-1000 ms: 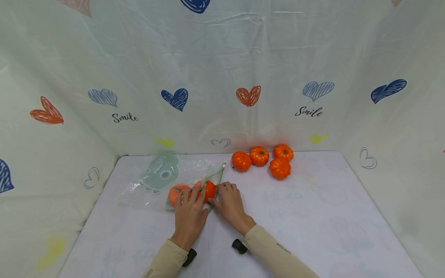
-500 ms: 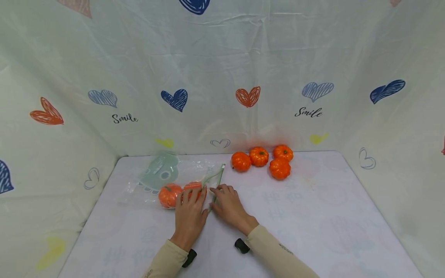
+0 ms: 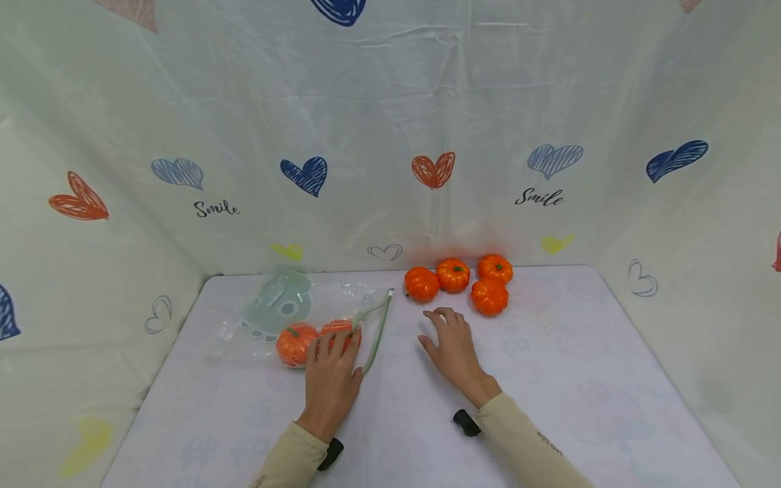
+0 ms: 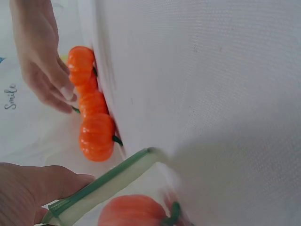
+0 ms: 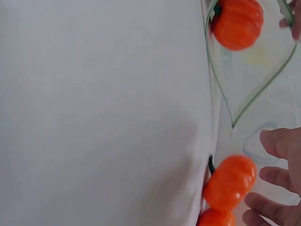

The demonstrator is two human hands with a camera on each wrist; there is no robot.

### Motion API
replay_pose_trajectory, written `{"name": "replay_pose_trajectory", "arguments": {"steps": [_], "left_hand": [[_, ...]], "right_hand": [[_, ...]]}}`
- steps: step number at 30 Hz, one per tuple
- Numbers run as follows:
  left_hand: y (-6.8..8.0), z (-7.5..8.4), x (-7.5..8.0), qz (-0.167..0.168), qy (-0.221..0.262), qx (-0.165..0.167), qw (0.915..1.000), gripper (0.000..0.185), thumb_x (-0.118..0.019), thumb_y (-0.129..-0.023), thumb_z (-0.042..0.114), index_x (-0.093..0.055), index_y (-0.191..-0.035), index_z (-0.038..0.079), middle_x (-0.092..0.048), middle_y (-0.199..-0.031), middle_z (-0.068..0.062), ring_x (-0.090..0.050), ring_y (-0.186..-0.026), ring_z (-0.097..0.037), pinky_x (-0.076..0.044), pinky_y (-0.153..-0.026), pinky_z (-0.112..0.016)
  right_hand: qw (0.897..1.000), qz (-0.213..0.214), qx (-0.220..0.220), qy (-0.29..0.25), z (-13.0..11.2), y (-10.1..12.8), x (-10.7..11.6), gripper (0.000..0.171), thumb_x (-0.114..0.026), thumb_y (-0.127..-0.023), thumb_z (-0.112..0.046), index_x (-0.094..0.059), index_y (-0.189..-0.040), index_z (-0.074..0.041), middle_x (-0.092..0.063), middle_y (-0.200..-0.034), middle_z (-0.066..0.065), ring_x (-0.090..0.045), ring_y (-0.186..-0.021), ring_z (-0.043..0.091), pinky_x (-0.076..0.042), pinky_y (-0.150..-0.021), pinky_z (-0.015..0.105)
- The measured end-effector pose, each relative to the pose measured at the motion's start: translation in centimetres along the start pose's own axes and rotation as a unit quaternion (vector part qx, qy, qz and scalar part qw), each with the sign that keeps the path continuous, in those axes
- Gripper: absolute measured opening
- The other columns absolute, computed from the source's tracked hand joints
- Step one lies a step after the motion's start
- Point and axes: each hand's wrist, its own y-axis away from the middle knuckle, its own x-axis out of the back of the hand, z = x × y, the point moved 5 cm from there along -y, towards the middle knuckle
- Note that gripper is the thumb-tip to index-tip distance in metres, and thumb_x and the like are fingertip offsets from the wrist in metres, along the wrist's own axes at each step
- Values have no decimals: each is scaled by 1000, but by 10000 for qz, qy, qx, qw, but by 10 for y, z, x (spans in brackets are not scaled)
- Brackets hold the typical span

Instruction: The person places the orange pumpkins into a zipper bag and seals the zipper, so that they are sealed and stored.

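Note:
A clear zip bag [image 3: 342, 298] with a green sealing strip and a pale green animal print lies on the left of the table. Two small toy pumpkins, one at the left [image 3: 297, 344] and one partly under fingers [image 3: 335, 327], are inside it. My left hand [image 3: 331, 386] lies over the bag's mouth; in the left wrist view its thumb [image 4: 61, 183] pinches the green edge [image 4: 108, 181]. The mouth gapes in the right wrist view. My right hand [image 3: 456, 352] holds nothing, fingers spread and loosely bent, in front of several loose orange pumpkins [image 3: 489, 297].
The loose pumpkins stand clustered at the table's back edge, the leftmost pumpkin [image 3: 422, 284] nearest the bag. A white cloth with printed hearts [image 3: 434, 170] hangs behind and along both sides. White covering spreads over the table [image 3: 567, 407].
A pumpkin at the bag's mouth has gone further in, and the pumpkins inside shifted left. My right hand has left the bag and moved right. The left hand stays in place.

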Motion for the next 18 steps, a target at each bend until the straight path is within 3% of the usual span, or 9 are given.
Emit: {"name": "replay_pose_trajectory", "arguments": {"steps": [11,18], "left_hand": [[2,-1,0,144,100,-30,9998,74,-102,-65,11,-72,-132,4,-68,-123,-15,-56,-118,-37,-45,-102,-54],[2,-2,0,35,91,29,9999,73,-101,-66,12,-72,-133,5,-68,-125,-14,-56,-119,-37,-46,-103,-55]], "right_hand": [[9952,915,-348,15,51,2,43,54,-85,-89,-12,-61,-135,3,-53,-135,25,-49,-123,46,-40,-105,61],[9909,1114,-744,132,77,-1,63,60,-83,-90,-10,-52,-138,10,-46,-139,33,-43,-123,52,-36,-106,63]]}}
